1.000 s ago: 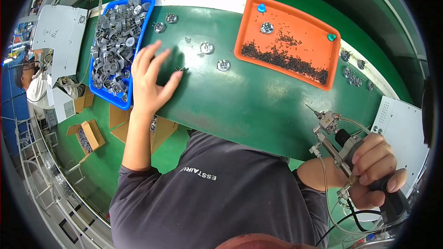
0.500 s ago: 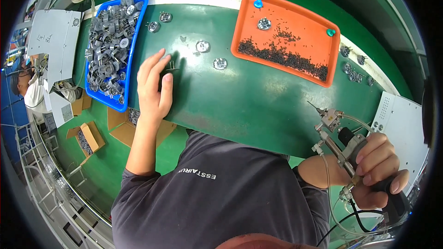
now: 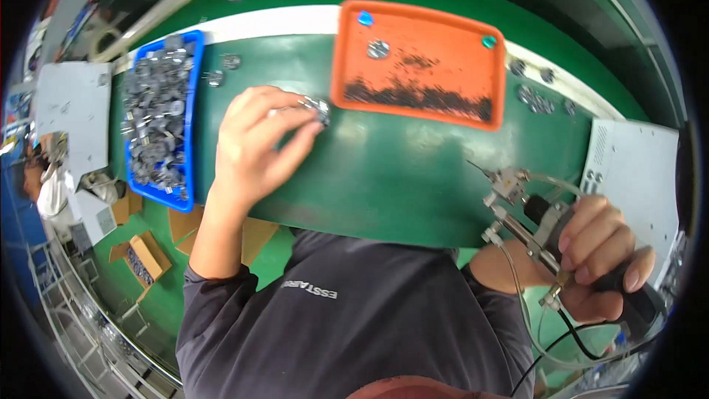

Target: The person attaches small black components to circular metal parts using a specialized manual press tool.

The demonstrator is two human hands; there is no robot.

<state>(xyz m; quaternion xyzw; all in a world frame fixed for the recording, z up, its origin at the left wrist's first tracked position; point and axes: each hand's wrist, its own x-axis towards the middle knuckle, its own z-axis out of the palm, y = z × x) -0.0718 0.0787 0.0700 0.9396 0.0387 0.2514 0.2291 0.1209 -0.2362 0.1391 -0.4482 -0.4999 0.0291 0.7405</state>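
Near right: right hand [image 3: 602, 255] wrapped tight round powered driver tool [image 3: 539, 233], tip off bench, idle. Left hand [image 3: 255, 140] mid bench, fingertips pinching small round metal part [image 3: 317, 107]; looks early, nothing fastened yet. Near left, on floor: open brown cardboard boxes [image 3: 144, 258]. Far left: blue tray [image 3: 159, 122] heaped with grey parts. Far: orange tray [image 3: 421, 63], dark screws, one part.

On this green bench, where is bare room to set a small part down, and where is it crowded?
The widest bare patch of the green bench top lies below the orange tray, between the left hand and the right hand holding the screwdriver tool. Crowded spots: the blue bin heaped with metal parts, and the loose parts right of the tray.
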